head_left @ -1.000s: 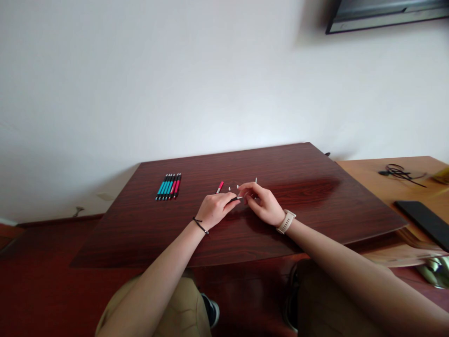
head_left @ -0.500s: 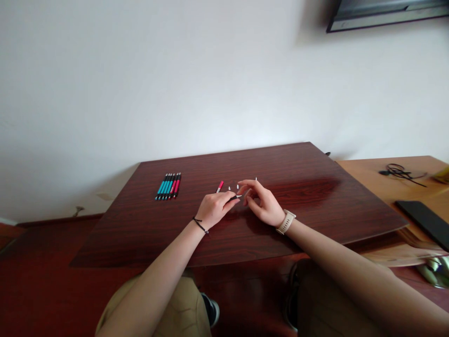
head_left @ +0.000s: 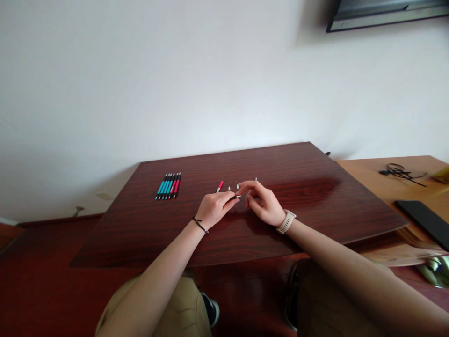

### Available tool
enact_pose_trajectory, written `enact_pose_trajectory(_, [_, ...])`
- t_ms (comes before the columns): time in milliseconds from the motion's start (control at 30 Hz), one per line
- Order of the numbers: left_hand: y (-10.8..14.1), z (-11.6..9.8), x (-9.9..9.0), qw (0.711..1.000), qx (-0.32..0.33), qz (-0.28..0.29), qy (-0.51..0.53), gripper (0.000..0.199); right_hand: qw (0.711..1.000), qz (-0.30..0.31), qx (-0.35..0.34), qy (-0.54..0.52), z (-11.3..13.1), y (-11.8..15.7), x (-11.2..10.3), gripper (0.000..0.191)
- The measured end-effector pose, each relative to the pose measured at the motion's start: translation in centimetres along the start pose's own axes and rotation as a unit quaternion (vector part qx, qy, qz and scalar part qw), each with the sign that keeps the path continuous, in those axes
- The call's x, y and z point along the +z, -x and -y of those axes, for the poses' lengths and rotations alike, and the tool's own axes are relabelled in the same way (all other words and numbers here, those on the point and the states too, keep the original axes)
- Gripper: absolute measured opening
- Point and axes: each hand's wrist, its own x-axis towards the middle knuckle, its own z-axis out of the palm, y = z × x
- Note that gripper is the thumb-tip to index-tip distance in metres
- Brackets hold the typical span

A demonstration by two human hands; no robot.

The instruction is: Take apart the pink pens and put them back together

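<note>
Between the thumb and fingers of my left hand (head_left: 214, 206) is a black pen part (head_left: 234, 197), with a thin pale tip pointing right; the rest of it is hidden in the grip. My right hand (head_left: 263, 202) is close by on the right. Its index finger reaches to the left fingertips, its other fingers are curved and apart, and I see nothing held in it. Just beyond my left hand lies a pink pen barrel piece (head_left: 220, 186). Two small white pen tips (head_left: 229, 188) stand behind the hands. Another small white piece (head_left: 256, 179) shows past my right hand.
A row of several teal and pink pens (head_left: 168, 186) lies on the left of the dark wooden table (head_left: 147, 234). At right, a lighter table (head_left: 372, 175) carries a coiled black cable (head_left: 400, 172) and a flat black device (head_left: 423, 222). A screen (head_left: 389, 16) hangs above.
My right index finger has shifted slightly left, closer to the pen part and the left fingertips. My left hand has hardly moved and keeps its grip.
</note>
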Motion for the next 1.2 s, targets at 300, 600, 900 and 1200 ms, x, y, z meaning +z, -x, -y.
enact_pose_trajectory(300, [0.0, 0.0, 0.0, 1.0, -0.02, -0.016, 0.005, 0.028, 0.998, -0.002, 0.028, 0.049, -1.2, -0.2, -0.3, 0.04])
enact_pose_trajectory(600, [-0.1, -0.2, -0.3, 1.0, -0.015, 0.004, 0.006, 0.03, 0.997, 0.02, -0.02, 0.071, -0.7, -0.4, 0.1, 0.014])
enact_pose_trajectory(900, [-0.1, -0.2, -0.1, 1.0, -0.022, -0.001, 0.011, 0.027, 0.995, 0.01, -0.02, 0.094, -0.7, -0.5, 0.0, 0.025])
enact_pose_trajectory(1200, [0.0, -0.1, 0.0, 1.0, -0.009, 0.003, 0.014, 0.026, 0.996, 0.062, 0.016, 0.061, -1.1, -0.4, -0.2, 0.04])
